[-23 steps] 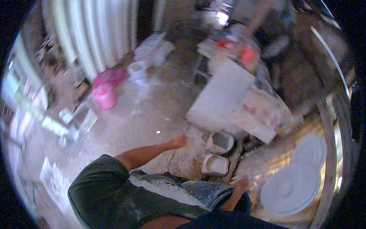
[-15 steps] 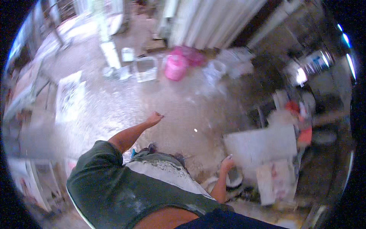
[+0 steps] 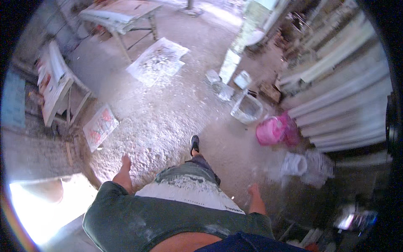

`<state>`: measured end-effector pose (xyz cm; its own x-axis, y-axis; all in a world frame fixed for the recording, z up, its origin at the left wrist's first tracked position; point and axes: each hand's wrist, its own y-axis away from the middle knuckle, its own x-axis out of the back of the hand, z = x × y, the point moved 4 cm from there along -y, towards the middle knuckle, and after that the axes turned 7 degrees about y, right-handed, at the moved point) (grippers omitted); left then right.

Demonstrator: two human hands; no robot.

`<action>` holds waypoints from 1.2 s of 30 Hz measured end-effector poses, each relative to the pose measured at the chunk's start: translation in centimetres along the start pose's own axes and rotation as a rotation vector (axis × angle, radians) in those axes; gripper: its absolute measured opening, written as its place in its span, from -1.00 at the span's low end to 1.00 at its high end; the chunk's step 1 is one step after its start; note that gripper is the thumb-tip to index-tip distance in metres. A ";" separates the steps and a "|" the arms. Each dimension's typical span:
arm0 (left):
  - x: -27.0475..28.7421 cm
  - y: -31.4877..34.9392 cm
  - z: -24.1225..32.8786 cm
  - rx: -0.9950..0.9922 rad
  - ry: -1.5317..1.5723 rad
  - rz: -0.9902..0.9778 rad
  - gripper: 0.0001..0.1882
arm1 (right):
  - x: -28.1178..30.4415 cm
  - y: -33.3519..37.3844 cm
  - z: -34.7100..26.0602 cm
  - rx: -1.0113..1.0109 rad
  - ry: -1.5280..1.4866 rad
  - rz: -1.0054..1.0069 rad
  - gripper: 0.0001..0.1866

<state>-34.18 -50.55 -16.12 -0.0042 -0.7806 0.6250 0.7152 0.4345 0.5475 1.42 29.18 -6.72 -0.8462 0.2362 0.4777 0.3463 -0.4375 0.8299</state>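
My left hand (image 3: 126,161) hangs in front of my body on the left, above the pale, dusty floor. Its fingers are small and smeared, so I cannot make out anything in it. On the right, my right hand (image 3: 253,190) is held low over the brown floor, also too blurred to show its grip. Neither hand touches any object that I can see. One dark shoe (image 3: 194,143) with a pale sole edge is stretched ahead of me. Nearest my left hand lies a white printed sack (image 3: 100,127) with red marks.
A white sheet (image 3: 157,61) lies ahead beside a worktable (image 3: 121,16); another table (image 3: 58,92) stands left. To the right are a white basin (image 3: 247,110), a pink bag (image 3: 270,131), a white bucket (image 3: 294,164) and corrugated panels (image 3: 344,105). A pale post (image 3: 231,63) rises ahead.
My view has turned left, so the basin and pink bag now appear farther right. My left arm has dropped closer to my side. A shoe has come into sight ahead.
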 end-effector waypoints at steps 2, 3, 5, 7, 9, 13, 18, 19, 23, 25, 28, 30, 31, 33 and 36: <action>0.0 1.8 -5.5 0.231 0.150 0.091 -0.49 | 2.7 -7.4 -1.3 0.139 0.100 0.139 -0.69; -0.9 3.4 -7.0 0.308 0.208 0.108 -0.50 | 5.1 -10.5 -1.4 0.194 0.147 0.244 -0.70; -2.9 6.9 -8.9 0.449 0.343 0.131 -0.53 | 11.5 -15.9 -2.6 0.250 0.151 0.541 -0.71; -1.5 10.7 -10.1 0.537 0.420 0.201 -0.55 | 17.4 -18.3 -9.3 0.255 -0.042 0.812 -0.73; -0.8 11.4 -10.9 0.568 0.483 0.263 -0.57 | 23.2 -19.6 -18.8 0.301 -0.145 0.712 -0.72; -8.1 12.8 -3.4 0.646 0.691 0.285 -0.61 | 44.7 -19.9 -24.6 0.613 0.044 1.196 -0.77; -10.2 8.6 1.1 0.662 0.870 0.342 -0.65 | 55.4 -19.9 -36.3 0.652 -0.248 0.924 -0.67; -10.2 6.4 3.0 0.654 0.872 0.335 -0.66 | 56.1 -21.8 -37.1 0.626 -0.336 0.959 -0.64; -10.3 2.8 3.8 0.731 0.985 0.442 -0.68 | 55.1 -24.9 -41.4 0.726 0.036 0.552 -0.55; -12.0 -2.4 5.6 0.690 1.205 0.490 -0.70 | 52.5 -31.3 -39.2 0.624 0.230 0.511 -0.66; -11.4 -6.0 6.6 0.805 1.247 0.530 -0.69 | 48.9 -33.1 -33.7 0.504 -0.248 0.363 -0.70; -16.9 -8.7 8.1 0.929 1.340 0.438 -0.67 | 50.1 -35.8 -24.2 0.641 -0.722 -0.066 -0.75; -12.7 -10.7 7.9 0.889 1.320 0.506 -0.66 | 48.1 -34.0 -27.6 0.595 -0.545 -0.064 -0.75; -6.9 -14.7 8.4 0.832 1.293 0.580 -0.64 | 48.9 -28.6 -33.7 0.532 -0.278 -0.027 -0.73; -2.5 -24.0 12.2 0.734 1.352 0.583 -0.60 | 54.8 -23.0 -39.8 0.650 -0.205 0.025 -0.67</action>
<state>-59.90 -53.52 -24.05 0.9879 -0.0764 0.1348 -0.0639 0.5919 0.8035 -69.06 17.66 -11.07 -0.7631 0.4204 0.4909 0.5921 0.1502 0.7917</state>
